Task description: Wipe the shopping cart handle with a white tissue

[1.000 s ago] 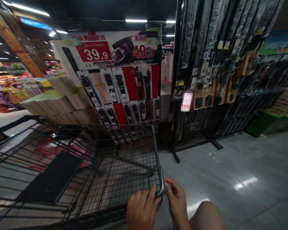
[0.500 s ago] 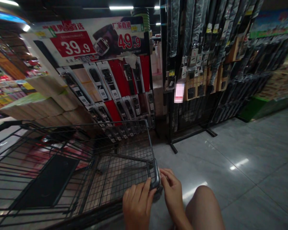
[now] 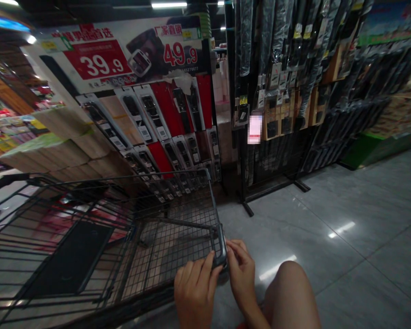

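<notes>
A black wire shopping cart [image 3: 178, 249] stands at my left, its corner with a smooth dark plastic guard [image 3: 222, 249] close in front of me. My left hand [image 3: 194, 287] is closed over the rim at this corner, back of the hand up, fingertips at the guard. On the outer side of the same corner, my right hand [image 3: 240, 269] has its fingers bent and pressed together against the guard. Its fingertips are partly hidden, so any small thing between them cannot be made out. The cart's near basket section shows bare wire mesh.
Boxed belts hang on a display board [image 3: 205, 98] with a price sign [image 3: 123, 55] behind the cart. A black rack [image 3: 246, 208] of hanging belts has feet jutting onto the grey tile floor [image 3: 329, 265]. My bent knee [image 3: 291, 292] is beside my right hand.
The view has tilted and shifted slightly, so the display sits a little higher and further left. Both hands stay at the cart's corner, with the right hand's fingers only slightly moved.
</notes>
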Available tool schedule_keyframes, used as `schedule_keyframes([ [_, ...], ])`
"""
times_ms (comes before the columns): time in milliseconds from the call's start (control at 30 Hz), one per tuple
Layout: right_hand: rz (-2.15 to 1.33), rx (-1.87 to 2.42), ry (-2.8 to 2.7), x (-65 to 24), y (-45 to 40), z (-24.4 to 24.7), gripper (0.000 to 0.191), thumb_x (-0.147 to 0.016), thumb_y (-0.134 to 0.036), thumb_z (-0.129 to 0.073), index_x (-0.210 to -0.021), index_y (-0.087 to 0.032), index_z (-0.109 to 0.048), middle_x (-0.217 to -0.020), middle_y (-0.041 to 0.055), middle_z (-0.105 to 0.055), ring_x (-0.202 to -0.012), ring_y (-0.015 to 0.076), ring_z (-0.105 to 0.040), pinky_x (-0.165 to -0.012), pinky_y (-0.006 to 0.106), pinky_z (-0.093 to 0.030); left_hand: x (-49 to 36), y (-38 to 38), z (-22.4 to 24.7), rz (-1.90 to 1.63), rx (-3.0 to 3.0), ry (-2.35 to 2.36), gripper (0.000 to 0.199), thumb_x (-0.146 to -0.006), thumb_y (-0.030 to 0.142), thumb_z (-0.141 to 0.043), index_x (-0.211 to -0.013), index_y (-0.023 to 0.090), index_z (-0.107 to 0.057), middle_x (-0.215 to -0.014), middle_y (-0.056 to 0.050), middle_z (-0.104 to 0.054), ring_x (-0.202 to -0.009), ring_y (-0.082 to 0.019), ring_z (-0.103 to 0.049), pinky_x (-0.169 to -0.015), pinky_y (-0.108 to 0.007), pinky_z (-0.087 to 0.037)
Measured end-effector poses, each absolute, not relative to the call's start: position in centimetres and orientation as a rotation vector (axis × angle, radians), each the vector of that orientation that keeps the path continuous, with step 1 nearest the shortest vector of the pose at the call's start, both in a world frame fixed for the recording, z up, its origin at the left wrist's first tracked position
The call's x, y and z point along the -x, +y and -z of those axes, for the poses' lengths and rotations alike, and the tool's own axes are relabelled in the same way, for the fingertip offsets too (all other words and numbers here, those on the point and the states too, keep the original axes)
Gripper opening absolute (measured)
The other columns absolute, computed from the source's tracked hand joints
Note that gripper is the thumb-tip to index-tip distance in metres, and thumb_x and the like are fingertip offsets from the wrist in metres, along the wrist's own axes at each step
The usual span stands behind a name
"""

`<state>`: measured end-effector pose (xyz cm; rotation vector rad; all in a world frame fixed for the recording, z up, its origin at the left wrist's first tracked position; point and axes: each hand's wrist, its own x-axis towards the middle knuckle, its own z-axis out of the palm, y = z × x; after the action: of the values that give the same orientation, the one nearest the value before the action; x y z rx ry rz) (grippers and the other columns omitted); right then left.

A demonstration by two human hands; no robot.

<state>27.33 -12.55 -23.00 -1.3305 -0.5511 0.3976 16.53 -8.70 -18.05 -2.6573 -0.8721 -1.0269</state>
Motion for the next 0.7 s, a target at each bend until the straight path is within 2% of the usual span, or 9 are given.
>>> schedule_keyframes([
  [167, -0.400, 1.384, -0.544, -26.8, -12.8, 25.0, 0.023, -0.084, -0.033, -0.053, -0.085, -0.019, -0.071, -0.080, 0.0037, -0.059, -0.075, 0.0150, -0.058, -0.066, 0.025, -0.048, -16.7, -8.5, 17.8, 1.034, 2.641, -0.850, 0.022, -0.087, 0.027, -0.052, -0.103, 0.017, -0.063, -0.075, -0.001, -0.065, -0.067, -0.012, -0.053, -0.066, -0.028, -0.034],
  [300, -0.363, 1.429, -0.575, -26.3, -13.2, 26.3, 0.024, -0.086, -0.032, -0.051, -0.089, -0.018, -0.071, -0.082, 0.0043, -0.058, -0.074, 0.0146, -0.058, -0.065, 0.024, -0.049, -16.9, -8.3, 18.0, 1.013, 2.647, -0.834, 0.022, -0.086, 0.028, -0.053, -0.103, 0.017, -0.063, -0.075, -0.001, -0.065, -0.067, -0.012, -0.053, -0.065, -0.028, -0.034],
  [467, -0.268, 1.477, -0.617, -26.8, -13.1, 26.1, 0.025, -0.087, -0.031, -0.048, -0.093, -0.019, -0.069, -0.084, 0.0054, -0.058, -0.077, 0.0153, -0.059, -0.069, 0.026, -0.049, -17.5, -8.2, 17.9, 0.961, 2.639, -0.857, 0.023, -0.086, 0.028, -0.053, -0.104, 0.017, -0.063, -0.074, -0.002, -0.064, -0.068, -0.013, -0.053, -0.065, -0.029, -0.034],
  [567, -0.296, 1.513, -0.578, -27.6, -13.1, 26.9, 0.024, -0.083, -0.033, -0.053, -0.087, -0.018, -0.071, -0.082, 0.0062, -0.061, -0.077, 0.0170, -0.059, -0.072, 0.029, -0.049, -18.0, -8.1, 17.4, 0.922, 2.673, -0.858, 0.024, -0.088, 0.028, -0.050, -0.105, 0.017, -0.062, -0.074, -0.002, -0.063, -0.069, -0.014, -0.052, -0.065, -0.029, -0.034],
  [700, -0.634, 1.424, -0.253, -27.5, -13.1, 29.4, 0.028, -0.070, -0.039, -0.062, -0.078, -0.013, -0.072, -0.065, 0.0053, -0.065, -0.057, 0.0172, -0.057, -0.053, 0.028, -0.047, -18.3, -7.8, 16.6, 0.782, 2.763, -0.793, 0.029, -0.090, 0.023, -0.042, -0.114, 0.017, -0.057, -0.077, -0.002, -0.063, -0.070, -0.014, -0.054, -0.065, -0.028, -0.037],
])
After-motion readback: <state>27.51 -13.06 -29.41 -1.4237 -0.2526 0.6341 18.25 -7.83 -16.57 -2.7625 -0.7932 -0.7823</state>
